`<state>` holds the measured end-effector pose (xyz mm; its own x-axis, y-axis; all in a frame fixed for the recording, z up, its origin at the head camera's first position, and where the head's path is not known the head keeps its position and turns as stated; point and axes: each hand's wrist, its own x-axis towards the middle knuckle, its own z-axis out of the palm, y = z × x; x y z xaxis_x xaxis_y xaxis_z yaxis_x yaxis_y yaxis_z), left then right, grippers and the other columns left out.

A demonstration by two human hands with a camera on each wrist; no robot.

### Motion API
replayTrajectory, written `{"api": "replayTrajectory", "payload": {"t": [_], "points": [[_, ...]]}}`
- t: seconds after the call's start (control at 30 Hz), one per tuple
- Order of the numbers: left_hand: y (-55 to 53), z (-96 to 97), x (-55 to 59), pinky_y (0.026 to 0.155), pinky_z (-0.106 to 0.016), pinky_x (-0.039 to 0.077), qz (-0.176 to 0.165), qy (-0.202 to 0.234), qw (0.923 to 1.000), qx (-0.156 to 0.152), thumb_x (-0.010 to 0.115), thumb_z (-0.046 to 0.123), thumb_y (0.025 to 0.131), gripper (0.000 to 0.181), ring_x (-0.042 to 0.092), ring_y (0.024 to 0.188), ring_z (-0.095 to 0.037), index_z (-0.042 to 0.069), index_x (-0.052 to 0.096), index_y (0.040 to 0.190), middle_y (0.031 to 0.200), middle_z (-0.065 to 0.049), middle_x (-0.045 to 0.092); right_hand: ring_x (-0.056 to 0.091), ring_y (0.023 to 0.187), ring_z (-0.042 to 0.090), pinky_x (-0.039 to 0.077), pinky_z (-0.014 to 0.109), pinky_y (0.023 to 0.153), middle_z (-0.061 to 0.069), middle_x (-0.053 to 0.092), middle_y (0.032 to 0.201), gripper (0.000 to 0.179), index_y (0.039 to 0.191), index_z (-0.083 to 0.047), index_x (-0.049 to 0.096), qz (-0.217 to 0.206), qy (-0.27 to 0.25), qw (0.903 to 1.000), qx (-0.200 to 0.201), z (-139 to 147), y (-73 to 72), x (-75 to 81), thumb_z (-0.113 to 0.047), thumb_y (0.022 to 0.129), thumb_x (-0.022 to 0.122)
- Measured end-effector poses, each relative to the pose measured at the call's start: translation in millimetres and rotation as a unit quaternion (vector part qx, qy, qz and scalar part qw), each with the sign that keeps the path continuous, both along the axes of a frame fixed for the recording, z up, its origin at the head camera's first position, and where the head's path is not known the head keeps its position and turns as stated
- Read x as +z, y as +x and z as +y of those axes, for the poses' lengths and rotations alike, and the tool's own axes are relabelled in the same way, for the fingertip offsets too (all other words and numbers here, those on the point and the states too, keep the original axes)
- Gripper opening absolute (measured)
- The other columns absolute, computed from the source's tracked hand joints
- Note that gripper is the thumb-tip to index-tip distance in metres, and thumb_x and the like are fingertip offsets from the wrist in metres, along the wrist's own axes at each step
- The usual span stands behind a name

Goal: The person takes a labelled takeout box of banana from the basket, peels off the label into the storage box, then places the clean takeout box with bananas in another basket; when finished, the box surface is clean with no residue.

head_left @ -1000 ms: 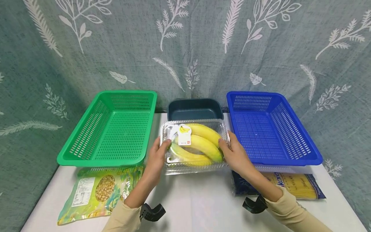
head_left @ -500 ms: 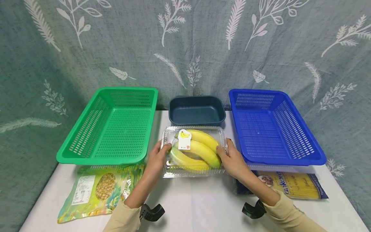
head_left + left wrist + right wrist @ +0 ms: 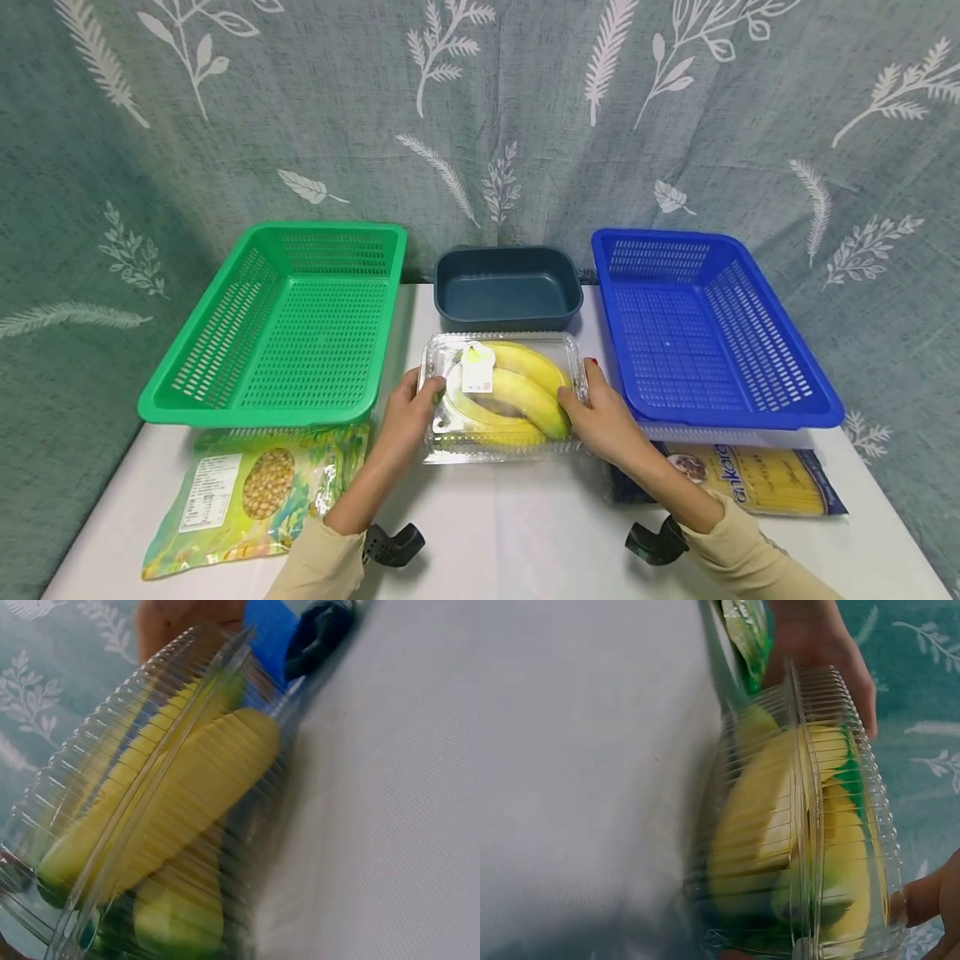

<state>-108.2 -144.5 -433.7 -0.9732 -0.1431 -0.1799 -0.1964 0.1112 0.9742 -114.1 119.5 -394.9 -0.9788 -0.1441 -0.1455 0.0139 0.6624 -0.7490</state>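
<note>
A clear plastic clamshell box of bananas (image 3: 517,392), with a small white banana label on its lid, is between my two hands in the head view. My left hand (image 3: 405,417) grips its left end, thumb over the lid's edge. At the right end my right hand (image 3: 606,417) holds it the same way, thumb on top. The left wrist view shows the bananas (image 3: 172,802) through the ribbed side of the box, close over the white table. From the right wrist camera, the clamshell box (image 3: 802,825) appears side-on with fingers at both ends.
A green basket (image 3: 382,350) stands at the left and a blue basket (image 3: 618,350) at the right. Between them, at the back, sits a dark teal tray (image 3: 510,323). A green bag of beans (image 3: 255,508) lies front left, a spaghetti pack (image 3: 772,479) front right.
Both hands have brought the banana box lower and toward me, away from the teal tray, which it partly covered before. In the last half second it has moved only slightly.
</note>
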Motion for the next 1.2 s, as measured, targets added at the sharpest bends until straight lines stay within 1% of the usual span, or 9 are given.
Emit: {"api": "replayTrajectory", "payload": {"t": [0.17, 0.3, 0.37, 0.47, 0.53, 0.63, 0.77, 0.9, 1.2], "points": [[-1.8, 0.8, -0.2, 0.075, -0.030, 0.050, -0.007, 0.006, 0.9999, -0.013, 0.055, 0.025, 0.099, 0.046, 0.058, 0.090, -0.020, 0.000, 0.053, 0.137, 0.112, -0.017, 0.062, 0.026, 0.143, 0.045, 0.026, 0.058, 0.114, 0.031, 0.022, 0.158, 0.077, 0.155, 0.010, 0.009, 0.024, 0.044, 0.9988, 0.004, -1.5, 1.8, 4.9, -0.025, 0.101, 0.050], [-2.6, -0.3, 0.5, 0.071, -0.030, 0.051, -0.014, 0.019, 0.9995, -0.021, 0.056, 0.025, 0.099, 0.048, 0.058, 0.085, -0.018, -0.001, 0.051, 0.139, 0.113, -0.018, 0.061, 0.034, 0.137, 0.050, 0.035, 0.068, 0.104, 0.031, 0.019, 0.158, 0.077, 0.156, 0.008, 0.014, 0.088, 0.113, 0.9896, 0.018, -5.3, 7.3, 16.1, -0.025, 0.098, 0.054], [-3.1, -0.8, 1.7, 0.071, -0.030, 0.052, -0.013, 0.019, 0.9994, -0.024, 0.057, 0.026, 0.099, 0.049, 0.058, 0.085, -0.018, -0.001, 0.051, 0.139, 0.115, -0.018, 0.062, 0.043, 0.129, 0.053, 0.042, 0.070, 0.094, 0.031, 0.022, 0.157, 0.072, 0.154, 0.006, 0.024, 0.135, 0.145, 0.9798, 0.029, -6.6, 9.7, 24.3, -0.025, 0.098, 0.055], [-3.5, -1.0, 3.0, 0.073, -0.030, 0.052, -0.010, 0.018, 0.9994, -0.028, 0.058, 0.026, 0.099, 0.050, 0.059, 0.086, -0.018, -0.002, 0.051, 0.139, 0.117, -0.019, 0.061, 0.053, 0.120, 0.051, 0.050, 0.066, 0.081, 0.030, 0.030, 0.153, 0.060, 0.148, 0.005, 0.040, 0.204, 0.175, 0.9611, 0.062, -7.8, 9.4, 38.1, -0.024, 0.098, 0.057], [-4.1, -1.1, 3.1, 0.072, -0.030, 0.052, -0.009, 0.018, 0.9994, -0.029, 0.059, 0.026, 0.099, 0.050, 0.059, 0.086, -0.018, -0.003, 0.051, 0.139, 0.116, -0.019, 0.061, 0.059, 0.113, 0.047, 0.054, 0.061, 0.076, 0.028, 0.042, 0.146, 0.051, 0.140, 0.004, 0.051, 0.247, 0.186, 0.9463, 0.094, -9.0, 5.8, 46.7, -0.023, 0.098, 0.058], [-4.8, -1.9, 2.3, 0.071, -0.029, 0.052, -0.008, 0.022, 0.9993, -0.028, 0.059, 0.027, 0.099, 0.051, 0.060, 0.087, -0.019, -0.004, 0.051, 0.139, 0.116, -0.020, 0.061, 0.065, 0.104, 0.039, 0.057, 0.052, 0.074, 0.023, 0.058, 0.131, 0.040, 0.131, 0.003, 0.060, 0.283, 0.192, 0.9272, 0.152, -11.7, -2.8, 59.1, -0.020, 0.098, 0.062], [-5.3, -3.4, 0.5, 0.072, -0.029, 0.053, -0.016, 0.024, 0.9992, -0.029, 0.059, 0.028, 0.099, 0.051, 0.060, 0.088, -0.019, -0.003, 0.051, 0.139, 0.118, -0.021, 0.061, 0.067, 0.083, 0.025, 0.057, 0.042, 0.070, 0.013, 0.066, 0.118, 0.032, 0.126, -0.002, 0.066, 0.286, 0.190, 0.9094, 0.235, -17.4, -17.0, 73.7, -0.017, 0.097, 0.065], [-4.2, -5.0, -0.1, 0.073, -0.029, 0.053, -0.022, 0.022, 0.9992, -0.023, 0.059, 0.028, 0.099, 0.050, 0.061, 0.089, -0.020, -0.001, 0.051, 0.139, 0.118, -0.021, 0.061, 0.062, 0.073, 0.017, 0.055, 0.034, 0.066, 0.010, 0.068, 0.116, 0.028, 0.123, -0.005, 0.068, 0.283, 0.179, 0.8954, 0.294, -28.9, -32.8, 83.1, -0.014, 0.097, 0.066], [-2.3, -6.8, -2.6, 0.074, -0.030, 0.053, -0.026, 0.012, 0.9993, -0.025, 0.059, 0.029, 0.099, 0.052, 0.061, 0.091, -0.021, -0.002, 0.050, 0.139, 0.118, -0.021, 0.062, 0.066, 0.083, 0.019, 0.054, 0.029, 0.068, 0.008, 0.069, 0.112, 0.027, 0.120, -0.005, 0.070, 0.255, 0.177, 0.8889, 0.337, -56.9, -58.2, 76.5, -0.007, 0.094, 0.067]]}}
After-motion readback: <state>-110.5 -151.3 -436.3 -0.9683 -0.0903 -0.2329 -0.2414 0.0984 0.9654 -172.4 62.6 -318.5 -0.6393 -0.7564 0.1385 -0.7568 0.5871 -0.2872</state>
